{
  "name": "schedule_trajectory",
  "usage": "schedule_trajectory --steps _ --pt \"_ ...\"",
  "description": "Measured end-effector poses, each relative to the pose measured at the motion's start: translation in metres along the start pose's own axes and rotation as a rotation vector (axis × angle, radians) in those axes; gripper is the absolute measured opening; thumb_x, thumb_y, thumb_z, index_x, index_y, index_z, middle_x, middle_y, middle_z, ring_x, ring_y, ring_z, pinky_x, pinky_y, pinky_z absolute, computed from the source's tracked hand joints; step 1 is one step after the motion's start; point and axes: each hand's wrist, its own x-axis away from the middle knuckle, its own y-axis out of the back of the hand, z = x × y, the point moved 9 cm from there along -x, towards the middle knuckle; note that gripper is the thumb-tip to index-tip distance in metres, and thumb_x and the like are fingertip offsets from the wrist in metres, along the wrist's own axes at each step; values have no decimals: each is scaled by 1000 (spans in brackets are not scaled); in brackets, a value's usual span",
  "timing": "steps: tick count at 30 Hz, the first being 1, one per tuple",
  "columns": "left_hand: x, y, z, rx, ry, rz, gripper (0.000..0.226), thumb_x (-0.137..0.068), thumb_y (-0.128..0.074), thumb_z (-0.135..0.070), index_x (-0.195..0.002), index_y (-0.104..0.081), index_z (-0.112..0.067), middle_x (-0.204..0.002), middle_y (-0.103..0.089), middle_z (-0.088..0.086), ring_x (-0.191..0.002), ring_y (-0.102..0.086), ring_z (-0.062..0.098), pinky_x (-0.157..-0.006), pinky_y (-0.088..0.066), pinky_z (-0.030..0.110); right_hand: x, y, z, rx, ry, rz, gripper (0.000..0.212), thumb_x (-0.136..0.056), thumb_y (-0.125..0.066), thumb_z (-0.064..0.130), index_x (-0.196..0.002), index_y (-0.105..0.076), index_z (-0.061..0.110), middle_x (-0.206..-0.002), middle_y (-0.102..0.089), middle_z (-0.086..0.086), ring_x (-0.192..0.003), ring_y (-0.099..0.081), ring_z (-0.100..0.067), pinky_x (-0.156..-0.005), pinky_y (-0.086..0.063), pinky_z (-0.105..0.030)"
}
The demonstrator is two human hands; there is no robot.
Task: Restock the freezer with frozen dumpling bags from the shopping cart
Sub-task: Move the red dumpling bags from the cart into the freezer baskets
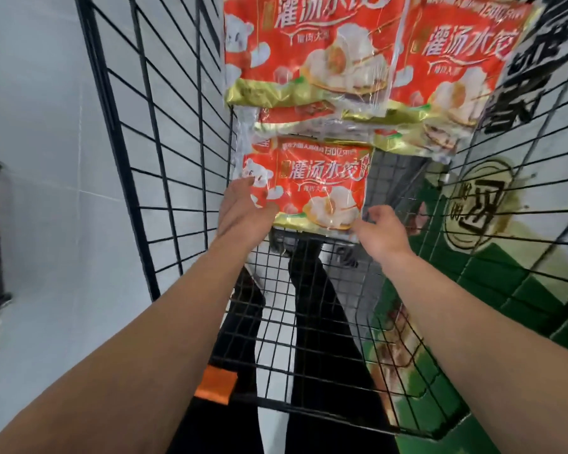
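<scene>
Reaching into the black wire cart (pixel 164 132) at mid-frame, left hand (pixel 243 211) open-fingered against, right hand (pixel 379 229) pinching the lower edge of a red dumpling bag (pixel 312 185), print upright, long axis left-right.

Both bare arms stretch forward, the left hand (pixel 243 208) flat with straight fingers, the right hand (pixel 379 229) turned knuckles-up, its fingers (pixel 373 213) loosely curled at the tips.
</scene>
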Motion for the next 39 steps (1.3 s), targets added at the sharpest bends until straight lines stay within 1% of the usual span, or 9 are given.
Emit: schedule_trajectory --steps 4,11,14,18,21,24,29,32,39 --pt "-13 -19 5 -21 -14 -12 72 -88 -61 -45 -152 -32 -28 -158 -32 0 -145 -30 21 -120 -26 43 -23 -27 -18 -206 -99 0 48 -84 -66 39 -125 -57 14 -118 -66 -3 -102 -61 -23 -75 -44 -28" --pt "-8 -40 15 -59 8 9 65 -90 -61 -34 -149 -34 -29 -153 -35 -3 -140 -36 20 -117 -32 42 -16 -17 -41 -190 -109 -158 20 -91 -64 21 -107 -53 16 -99 -58 1 -92 -55 -20 -84 -46 -33" --pt "-6 -45 20 -85 16 -23 51 -93 -58 -33 -141 -43 -26 -145 -40 0 -135 -39 22 -114 -35 41 -9 -15 -63 -120 -174 -98 28 -85 -68 18 -107 -51 14 -99 -59 -1 -94 -57 -24 -80 -46 -32" --pt "-22 -42 18 -27 2 -84 42 -89 -62 -35 -127 -53 -18 -130 -50 4 -118 -53 21 -103 -43 33 -19 -6 -62 -157 -224 -101 57 -61 -75 41 -107 -55 14 -108 -64 -4 -100 -62 -26 -89 -53 -37" --pt "-40 -32 8 -33 -15 -157 37 -95 -56 -30 -127 -55 -12 -122 -59 6 -106 -57 22 -84 -40 25 -25 1 -65 -332 -314 -181 27 -79 -65 35 -91 -51 16 -105 -62 -6 -96 -59 -27 -90 -51 -40" --pt "-55 -31 7 49 72 -162 28 -96 -56 -33 -118 -62 -17 -109 -66 2 -96 -59 19 -85 -47 28 -27 3 -73 -518 -361 -245 23 -91 -56 37 -76 -50 20 -96 -65 -4 -89 -63 -23 -83 -53 -38" --pt "-48 -44 18 82 85 -162 4 -93 -60 -24 -91 -62 -21 -94 -65 1 -92 -63 23 -80 -53 31 -21 8 -72 -425 -297 -282 21 -100 -50 26 -89 -62 12 -100 -59 -2 -94 -59 -21 -89 -53 -37" --pt "-35 -43 28 174 105 -166 17 -91 -59 -19 -74 -55 -23 -86 -62 -2 -88 -63 24 -77 -56 34 -7 13 -71 -413 -223 -360 8 -95 -56 22 -90 -63 23 -108 -63 0 -97 -62 -19 -92 -54 -38" --pt "55 1 36 261 -1 -157 9 -89 -57 -12 -83 -62 -18 -93 -64 1 -90 -63 23 -78 -51 31 83 26 -52 -382 -104 -442 17 -93 -54 18 -79 -63 20 -76 -60 3 -80 -57 -20 -70 -44 -28"
